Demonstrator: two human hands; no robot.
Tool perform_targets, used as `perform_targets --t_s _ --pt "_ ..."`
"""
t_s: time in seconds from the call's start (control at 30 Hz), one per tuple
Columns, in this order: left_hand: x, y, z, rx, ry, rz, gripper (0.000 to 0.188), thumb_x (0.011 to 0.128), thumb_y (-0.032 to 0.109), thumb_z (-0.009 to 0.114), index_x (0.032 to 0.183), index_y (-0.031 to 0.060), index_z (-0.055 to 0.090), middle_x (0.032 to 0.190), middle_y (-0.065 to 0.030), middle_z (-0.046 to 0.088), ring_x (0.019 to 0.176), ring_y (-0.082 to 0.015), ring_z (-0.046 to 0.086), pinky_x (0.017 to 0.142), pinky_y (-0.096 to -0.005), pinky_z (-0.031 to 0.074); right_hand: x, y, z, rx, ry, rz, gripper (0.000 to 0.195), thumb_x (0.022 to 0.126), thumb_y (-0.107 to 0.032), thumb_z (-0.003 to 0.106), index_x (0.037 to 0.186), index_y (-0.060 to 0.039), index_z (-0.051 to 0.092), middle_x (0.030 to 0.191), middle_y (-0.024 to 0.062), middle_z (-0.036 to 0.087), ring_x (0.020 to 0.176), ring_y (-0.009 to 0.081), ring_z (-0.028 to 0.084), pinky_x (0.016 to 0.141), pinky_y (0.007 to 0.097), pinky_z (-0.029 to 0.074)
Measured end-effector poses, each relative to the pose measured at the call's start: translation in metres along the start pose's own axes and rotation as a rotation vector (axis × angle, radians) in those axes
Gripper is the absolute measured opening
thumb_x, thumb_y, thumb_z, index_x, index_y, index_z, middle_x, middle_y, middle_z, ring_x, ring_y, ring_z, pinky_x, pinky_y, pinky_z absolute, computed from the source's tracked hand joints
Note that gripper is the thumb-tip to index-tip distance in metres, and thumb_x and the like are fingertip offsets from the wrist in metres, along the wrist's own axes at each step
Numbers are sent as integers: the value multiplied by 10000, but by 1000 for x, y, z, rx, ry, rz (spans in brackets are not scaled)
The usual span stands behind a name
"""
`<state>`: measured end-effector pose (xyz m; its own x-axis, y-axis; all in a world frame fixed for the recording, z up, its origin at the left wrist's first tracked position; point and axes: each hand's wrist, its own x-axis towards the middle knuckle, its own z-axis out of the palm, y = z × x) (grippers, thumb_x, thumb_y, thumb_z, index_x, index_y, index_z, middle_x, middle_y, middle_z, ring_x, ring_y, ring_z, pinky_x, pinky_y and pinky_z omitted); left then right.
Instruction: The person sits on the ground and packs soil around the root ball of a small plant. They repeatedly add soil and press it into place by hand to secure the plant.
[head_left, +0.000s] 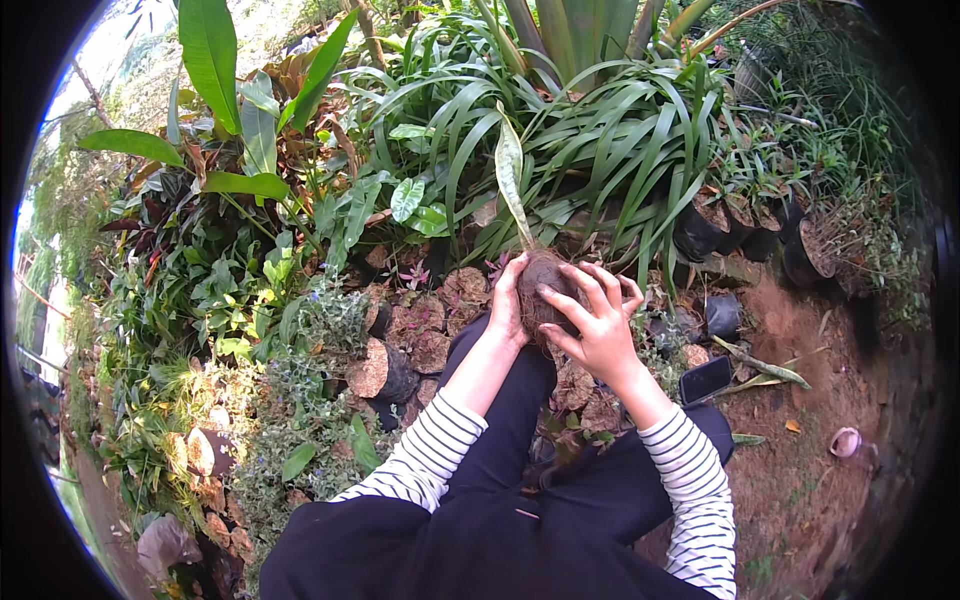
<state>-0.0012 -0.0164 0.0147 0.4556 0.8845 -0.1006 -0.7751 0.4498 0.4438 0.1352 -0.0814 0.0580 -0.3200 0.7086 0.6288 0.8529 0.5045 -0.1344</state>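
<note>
Between my hands is a brown root ball (543, 285) covered in fine fibrous roots. A single pale, mottled snake plant leaf (510, 165) rises upright from its top. My left hand (510, 304) cups the ball along its left side. Over the front and right side, the fingers of my right hand (600, 322) are spread and pressed on the ball. The ball is held above my knee, and its far side is hidden.
A smartphone (705, 380) lies by my right leg, next to cut snake plant leaves (761, 362). Several black nursery bags (394, 375) of soil stand left and ahead. Strappy green plants (622, 142) grow behind. A small pinkish cup-like object (845, 442) sits on bare soil at right.
</note>
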Motion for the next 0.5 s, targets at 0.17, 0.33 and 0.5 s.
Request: perform_targets --t_s 0.17,0.33,0.5 --pt "-1 -2 -2 6 -22 38 385 879 353 517 1099 38 538 1032 -125 619 929 -243 622 825 -387 519 -9 8 -3 106 -102 -15 642 718 -443 688 1267 -176 490 1326 7 462 1218 173 417 983 444 205" --pt "13 -10 -29 133 2 61 429 874 310 552 1213 53 495 1156 -125 575 1058 -243 572 910 -409 482 -20 14 12 88 -110 26 735 701 -370 726 1326 -147 410 1392 23 404 1280 172 376 989 446 200" --pt "13 -9 -28 131 -34 58 422 879 268 546 1232 47 478 1172 -127 565 1072 -242 566 909 -393 486 -23 16 15 104 -79 25 732 685 -338 739 1312 -156 406 1405 54 383 1290 201 372 1000 446 193"
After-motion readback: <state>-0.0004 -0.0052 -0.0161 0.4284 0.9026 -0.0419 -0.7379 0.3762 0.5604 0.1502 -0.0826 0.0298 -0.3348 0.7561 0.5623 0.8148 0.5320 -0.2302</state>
